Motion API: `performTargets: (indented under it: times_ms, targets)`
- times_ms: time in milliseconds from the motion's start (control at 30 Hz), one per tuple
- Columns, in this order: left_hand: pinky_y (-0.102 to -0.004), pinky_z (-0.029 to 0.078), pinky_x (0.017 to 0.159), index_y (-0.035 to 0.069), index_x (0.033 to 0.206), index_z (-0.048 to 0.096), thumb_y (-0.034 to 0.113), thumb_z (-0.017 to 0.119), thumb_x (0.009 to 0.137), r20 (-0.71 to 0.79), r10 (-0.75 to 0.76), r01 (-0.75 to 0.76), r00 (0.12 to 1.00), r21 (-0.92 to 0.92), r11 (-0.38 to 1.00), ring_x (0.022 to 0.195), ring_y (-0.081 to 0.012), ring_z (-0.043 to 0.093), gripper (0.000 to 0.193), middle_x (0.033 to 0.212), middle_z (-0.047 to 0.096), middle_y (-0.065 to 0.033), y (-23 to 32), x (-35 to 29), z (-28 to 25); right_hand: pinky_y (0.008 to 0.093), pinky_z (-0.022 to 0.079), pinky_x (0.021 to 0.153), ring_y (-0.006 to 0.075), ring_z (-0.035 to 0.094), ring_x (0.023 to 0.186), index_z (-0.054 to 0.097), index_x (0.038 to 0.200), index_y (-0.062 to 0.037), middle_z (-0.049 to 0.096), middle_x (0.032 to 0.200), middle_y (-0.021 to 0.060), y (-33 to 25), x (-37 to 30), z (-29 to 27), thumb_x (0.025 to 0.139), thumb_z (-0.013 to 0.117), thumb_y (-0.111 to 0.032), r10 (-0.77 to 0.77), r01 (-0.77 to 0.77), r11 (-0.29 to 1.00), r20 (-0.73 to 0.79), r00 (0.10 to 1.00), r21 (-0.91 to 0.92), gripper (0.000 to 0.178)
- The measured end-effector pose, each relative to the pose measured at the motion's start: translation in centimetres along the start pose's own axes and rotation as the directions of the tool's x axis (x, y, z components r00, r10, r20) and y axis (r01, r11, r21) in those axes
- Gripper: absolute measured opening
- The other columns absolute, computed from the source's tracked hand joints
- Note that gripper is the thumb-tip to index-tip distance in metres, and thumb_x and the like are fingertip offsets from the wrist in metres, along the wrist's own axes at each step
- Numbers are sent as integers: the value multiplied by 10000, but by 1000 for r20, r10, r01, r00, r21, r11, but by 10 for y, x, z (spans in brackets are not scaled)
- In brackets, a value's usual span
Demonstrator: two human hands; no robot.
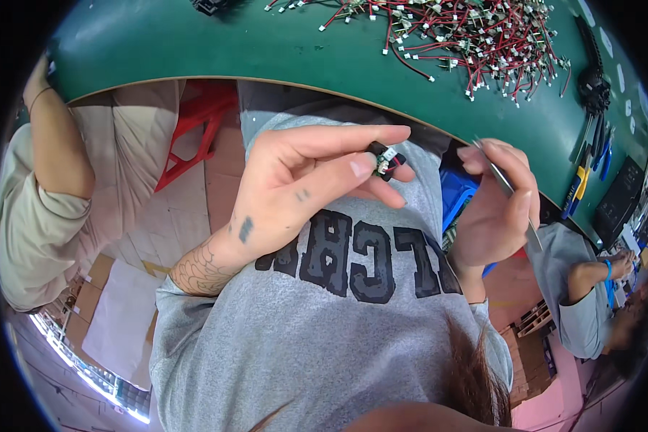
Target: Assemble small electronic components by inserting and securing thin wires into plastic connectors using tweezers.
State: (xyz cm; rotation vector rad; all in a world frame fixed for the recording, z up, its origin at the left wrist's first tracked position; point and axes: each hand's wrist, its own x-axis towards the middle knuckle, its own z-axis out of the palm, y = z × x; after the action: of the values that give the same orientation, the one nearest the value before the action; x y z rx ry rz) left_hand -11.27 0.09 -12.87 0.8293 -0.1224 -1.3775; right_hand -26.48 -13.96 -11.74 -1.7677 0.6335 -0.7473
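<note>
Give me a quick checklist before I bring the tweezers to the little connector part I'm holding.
1. Small black connector part pinched in left hand fingertips: ok.
2. Metal tweezers gripped in right hand: ok.
3. Tweezer tips apart from the part, gap between the hands: ok.
4. Tweezer tips open or closed: cannot tell.
5. Part's working face turned toward the tweezers: cannot tell, too small.
6. Pile of red wires on the green table lies away from both hands: ok.
</note>
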Motion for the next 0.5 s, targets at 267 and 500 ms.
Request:
performTargets:
  times_ms: [267,500]
  targets:
    - [-264,566,743,-54,1256,500,-26,502,899,-33,-87,85,996,-55,995,826,-227,680,358,926,658,-178,1,1,12,314,445,716,204,536,727,629,904,42,587,830,129,10,13,-2,939,353,-218,-4,-8,990,83,997,141,381]
    - [-277,579,558,-108,1288,413,-29,470,846,-10,-34,34,999,46,998,704,-243,666,452,871,643,-217,11,-1,10,204,403,633,113,510,664,658,897,19,610,769,77,-10,18,14,901,483,-112,491,-594,767,374,787,244,218]
